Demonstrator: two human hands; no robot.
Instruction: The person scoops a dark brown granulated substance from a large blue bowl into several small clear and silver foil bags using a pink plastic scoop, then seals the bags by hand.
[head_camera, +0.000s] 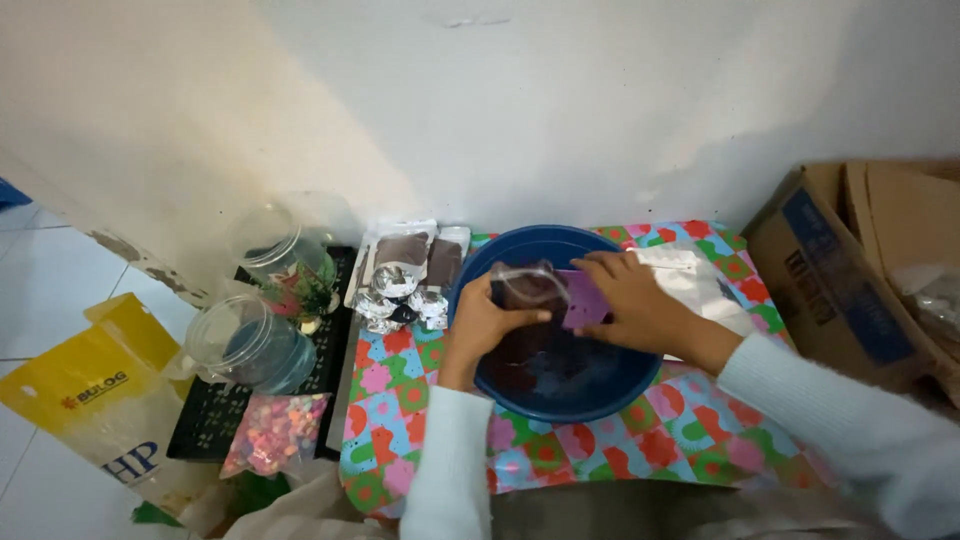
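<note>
A blue round basin (610, 395) with dark brown powder inside stands on a colourful patterned cloth (700, 430). Over the basin my left hand (480, 325) holds a small clear plastic pouch (525, 285) open by its rim. My right hand (630, 295) grips a purple scoop (583, 300) at the pouch's mouth. Both arms wear white sleeves.
Filled pouches and silver packets (405, 280) lie left of the basin. Two clear plastic jars (250, 345) rest on a black crate, with a bag of coloured bits (275, 435) and a yellow sack (95, 400) nearby. A cardboard box (850, 270) stands at right. A wall is right behind.
</note>
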